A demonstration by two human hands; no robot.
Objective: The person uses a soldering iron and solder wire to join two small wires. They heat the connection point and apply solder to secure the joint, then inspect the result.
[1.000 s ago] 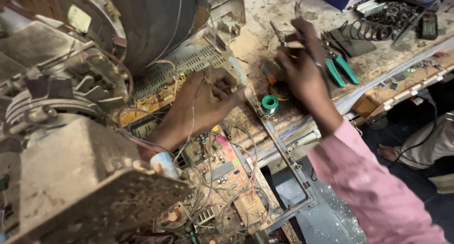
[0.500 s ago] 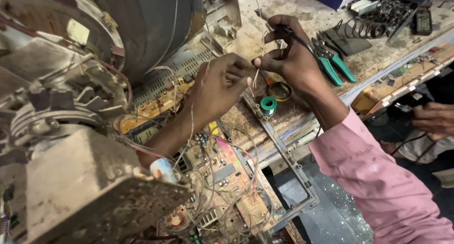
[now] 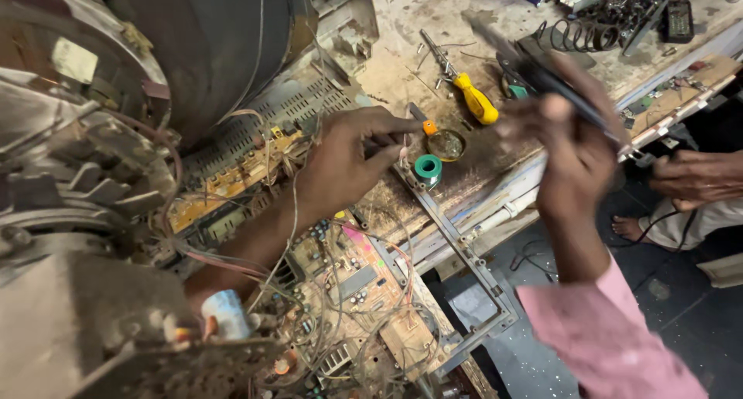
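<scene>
1. Left hand [image 3: 348, 163] reaching across the opened chassis, grip pinched closed on a thin strand of wire [image 3: 402, 140] between thumb and forefinger, just beside the tabletop [image 3: 433, 27] edge.
2. Right hand [image 3: 569, 155] raised above the tabletop edge and blurred, grip closed around a dark slender tool [image 3: 542, 78] pointing up and left; kind of tool not clear.
3. Near the left fingertips: small round tin [image 3: 446, 144] with a shiny inside, green spool [image 3: 426, 167] just below it, both on the grimy tabletop.
4. Yellow-handled screwdriver [image 3: 474, 99] lying on the tabletop between the two hands, beyond the tin.
5. Below the left wrist: circuit board [image 3: 364, 291] crowded with parts and tangled wires, a metal frame [image 3: 457, 244] running along its right side.
6. Large dark picture tube [image 3: 201, 51] filling the upper left, dusty housing under it.
7. Coiled spring [image 3: 569, 35] and loose bits at the far right of the tabletop.
8. Another person's hand [image 3: 693, 178] at the right edge, with a bare foot [image 3: 631, 229] on the floor below.
</scene>
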